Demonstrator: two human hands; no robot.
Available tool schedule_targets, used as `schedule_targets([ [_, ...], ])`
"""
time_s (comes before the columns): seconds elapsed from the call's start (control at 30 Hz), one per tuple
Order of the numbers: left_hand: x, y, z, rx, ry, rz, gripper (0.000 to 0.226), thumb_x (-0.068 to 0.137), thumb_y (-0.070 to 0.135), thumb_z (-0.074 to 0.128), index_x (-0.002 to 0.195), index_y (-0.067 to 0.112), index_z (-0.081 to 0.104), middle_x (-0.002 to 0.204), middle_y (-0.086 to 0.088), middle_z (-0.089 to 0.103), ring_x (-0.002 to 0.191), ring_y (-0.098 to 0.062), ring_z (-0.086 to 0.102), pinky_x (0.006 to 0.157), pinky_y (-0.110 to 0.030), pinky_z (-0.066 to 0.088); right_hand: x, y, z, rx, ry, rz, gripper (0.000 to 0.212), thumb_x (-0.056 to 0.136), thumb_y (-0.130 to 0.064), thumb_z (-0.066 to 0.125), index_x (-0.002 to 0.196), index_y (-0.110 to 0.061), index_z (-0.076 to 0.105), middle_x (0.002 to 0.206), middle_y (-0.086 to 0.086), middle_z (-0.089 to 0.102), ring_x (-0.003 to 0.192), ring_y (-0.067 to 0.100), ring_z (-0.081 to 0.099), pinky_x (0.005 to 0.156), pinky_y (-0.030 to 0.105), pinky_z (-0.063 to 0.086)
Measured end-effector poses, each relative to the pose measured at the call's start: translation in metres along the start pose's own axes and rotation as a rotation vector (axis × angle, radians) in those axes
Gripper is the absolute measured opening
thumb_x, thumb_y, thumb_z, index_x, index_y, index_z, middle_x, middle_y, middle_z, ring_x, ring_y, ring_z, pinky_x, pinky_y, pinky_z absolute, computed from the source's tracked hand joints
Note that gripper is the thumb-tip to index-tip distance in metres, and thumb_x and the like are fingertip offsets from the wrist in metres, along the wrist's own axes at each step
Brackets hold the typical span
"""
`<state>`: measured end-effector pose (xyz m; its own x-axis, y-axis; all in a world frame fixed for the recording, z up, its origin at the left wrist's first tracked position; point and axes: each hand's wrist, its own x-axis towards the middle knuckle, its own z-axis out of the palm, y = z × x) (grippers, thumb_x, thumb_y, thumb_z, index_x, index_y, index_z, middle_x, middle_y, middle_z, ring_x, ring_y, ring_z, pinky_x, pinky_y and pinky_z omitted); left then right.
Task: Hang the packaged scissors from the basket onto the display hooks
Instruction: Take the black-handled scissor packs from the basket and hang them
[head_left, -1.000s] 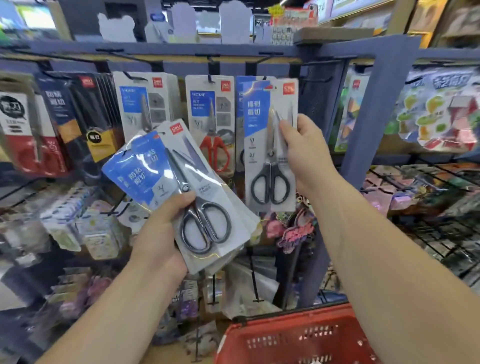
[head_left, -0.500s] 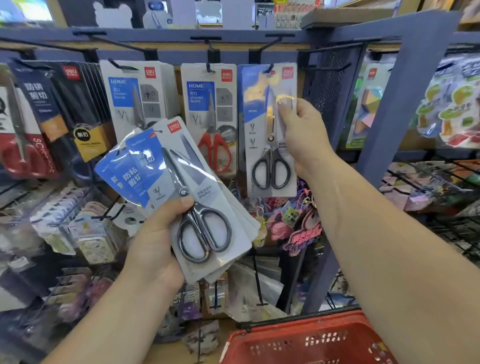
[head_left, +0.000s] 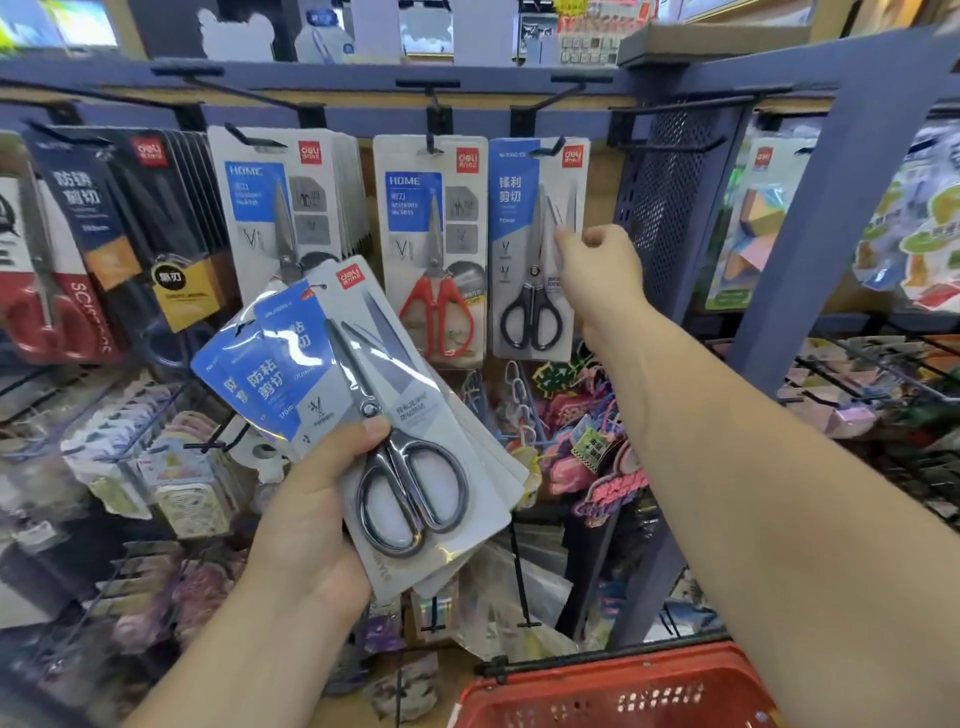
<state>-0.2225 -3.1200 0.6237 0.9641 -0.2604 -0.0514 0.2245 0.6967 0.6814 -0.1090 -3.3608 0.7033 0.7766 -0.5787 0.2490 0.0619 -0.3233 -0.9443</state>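
Left hand (head_left: 306, 519), seven o'clock, grips a fan of packaged scissors (head_left: 395, 395) at centre. At one o'clock, the right hand (head_left: 602, 275), fingers curled, meets a black-handled pack (head_left: 524, 208) hanging on a hook (head_left: 553, 145). Red basket (head_left: 597, 696) at five o'clock.

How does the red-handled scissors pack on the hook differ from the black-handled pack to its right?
The red-handled pack shows a blue HOME panel; the black-handled pack a blue side strip. The right hand touches the black-handled pack, not the red-handled pack. Both hang upright on hooks.
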Motion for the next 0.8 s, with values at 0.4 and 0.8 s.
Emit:
schedule_targets([
  [0.4, -0.018, -0.027, -0.002, -0.014, 0.054, -0.147, 0.063, 0.074, 0.008, 0.073, 0.137, 0.009, 0.066, 0.13, -0.028, 0.069, 0.108, -0.044, 0.071, 0.082, -0.057, 0.063, -0.204, 0.04, -0.04, 0.069, -0.61, -0.009, 0.064, 0.064, -0.056, 0.088, 0.122, -0.045, 0.062, 0.125, -0.017, 0.066, 0.117, 0.001, 0.064, 0.098, 0.035, 0.055],
  [0.8, -0.023, -0.05, 0.023, -0.019, 0.113, -0.057, 0.042, 0.076, 0.013, 0.073, 0.117, 0.016, 0.073, 0.109, -0.019, 0.079, 0.086, -0.036, 0.079, 0.068, -0.053, 0.065, -0.217, 0.063, -0.046, 0.258, -0.387, 0.024, 0.04, 0.079, -0.009, 0.089, 0.112, -0.028, 0.075, 0.106, -0.001, 0.078, 0.099, 0.022, 0.076, 0.089, 0.052, 0.062],
])
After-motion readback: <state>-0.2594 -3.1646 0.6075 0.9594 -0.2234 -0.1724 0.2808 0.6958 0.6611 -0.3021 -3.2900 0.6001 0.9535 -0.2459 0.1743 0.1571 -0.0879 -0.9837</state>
